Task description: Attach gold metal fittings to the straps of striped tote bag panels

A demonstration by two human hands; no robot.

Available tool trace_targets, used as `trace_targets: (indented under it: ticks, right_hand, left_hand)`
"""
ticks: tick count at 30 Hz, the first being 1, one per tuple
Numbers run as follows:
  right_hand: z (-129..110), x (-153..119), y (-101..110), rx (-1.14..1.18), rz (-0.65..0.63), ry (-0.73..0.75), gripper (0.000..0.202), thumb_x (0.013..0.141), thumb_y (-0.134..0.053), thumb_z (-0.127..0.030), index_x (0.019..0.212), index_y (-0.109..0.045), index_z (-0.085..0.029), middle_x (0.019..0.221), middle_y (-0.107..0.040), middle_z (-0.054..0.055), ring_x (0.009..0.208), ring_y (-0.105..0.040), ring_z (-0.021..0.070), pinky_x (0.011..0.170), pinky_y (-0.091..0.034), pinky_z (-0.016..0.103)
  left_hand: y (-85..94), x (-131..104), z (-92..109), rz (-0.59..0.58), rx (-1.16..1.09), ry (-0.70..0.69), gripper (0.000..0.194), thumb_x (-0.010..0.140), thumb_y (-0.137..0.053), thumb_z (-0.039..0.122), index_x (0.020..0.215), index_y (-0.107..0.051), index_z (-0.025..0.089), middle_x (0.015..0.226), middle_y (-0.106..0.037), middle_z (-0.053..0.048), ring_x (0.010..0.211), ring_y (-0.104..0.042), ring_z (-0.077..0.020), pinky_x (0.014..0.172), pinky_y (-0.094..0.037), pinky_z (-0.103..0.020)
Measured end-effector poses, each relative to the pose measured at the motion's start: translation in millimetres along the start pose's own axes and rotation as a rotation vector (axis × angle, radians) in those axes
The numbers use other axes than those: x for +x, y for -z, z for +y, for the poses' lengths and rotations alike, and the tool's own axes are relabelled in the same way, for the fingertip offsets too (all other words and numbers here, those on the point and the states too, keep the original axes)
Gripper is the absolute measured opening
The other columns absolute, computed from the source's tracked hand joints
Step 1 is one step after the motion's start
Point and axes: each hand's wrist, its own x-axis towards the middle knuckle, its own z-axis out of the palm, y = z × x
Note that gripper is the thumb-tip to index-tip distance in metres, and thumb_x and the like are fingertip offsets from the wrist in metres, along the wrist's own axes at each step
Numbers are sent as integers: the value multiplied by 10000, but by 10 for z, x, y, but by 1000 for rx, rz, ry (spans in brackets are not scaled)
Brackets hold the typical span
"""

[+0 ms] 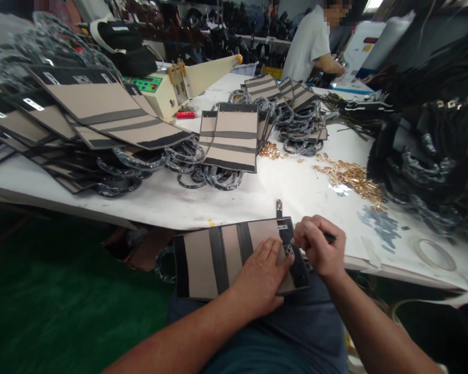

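A beige panel with black bands lies across the lap, its far edge at the table's front edge. My left hand rests flat on it with fingers spread, the fingertips near a small metal plate on the panel's black right end. My right hand is closed around a dark-handled tool over that right end; the tool's tip is hard to make out. A metal clasp on a black tab sticks out past the panel's far edge. A wrapped black ring handle shows at its left.
Stacked panels with wrapped handles fill the table's left; more panels stand mid-table. Gold metal pieces, grey strips and a tape roll lie right. Behind are a cream machine and a person.
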Motion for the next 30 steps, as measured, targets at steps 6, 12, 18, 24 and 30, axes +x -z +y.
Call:
trace_targets:
  ticks: [6, 12, 18, 24, 30]
  right_hand:
    - [73, -4, -12, 145, 64, 12, 377, 983, -697, -340, 654, -541, -240, 541, -456, -44, 454, -429, 134, 457, -351, 303]
    - [178, -175, 168, 92, 66, -56, 389, 1002, -690, -317, 671, -508, -227, 548, -465, -48, 495, -454, 132, 496, -366, 289]
    - [-643, -570, 446, 262, 239, -15, 309, 960, -675, -286, 675, -579, -215, 549, -422, -47, 453, -427, 123, 463, -380, 285]
    - [-881, -769, 554, -5, 274, -95, 412, 952, -707, -426, 626, -567, -216, 556, -502, -1, 522, -501, 163, 485, -418, 293]
    - [-643, -296, 170, -218, 47, -229, 512, 787, -818, -528, 1190, -753, -217, 1026, -774, 85, 779, -683, 245, 678, -560, 339]
  left_hand:
    - [-34, -14, -20, 18, 8, -22, 934, 753, -865, 401, 1567, -460, 186, 1719, -258, -236, 1609, -217, -427, 1320, -214, -560]
    - [-43, -112, 34, 31, 35, -25, 856, 832, -798, 415, 1580, -464, 167, 1723, -265, -243, 1611, -209, -441, 1311, -217, -594]
    - [253, -226, 284, 139, -18, -30, 562, 1014, -563, 320, 1555, -531, 170, 1646, -469, -169, 1560, -367, -405, 1294, -290, -606]
    - [1360, -415, 452, 486, -580, 276, 433, 1066, -536, 368, 1453, -661, 219, 1470, -670, -85, 1403, -596, -288, 1241, -431, -428]
    - [1948, -766, 692, 924, -1247, 730, 651, 775, -881, 543, 1304, -760, 182, 1206, -803, -98, 1263, -691, -388, 1139, -534, -490]
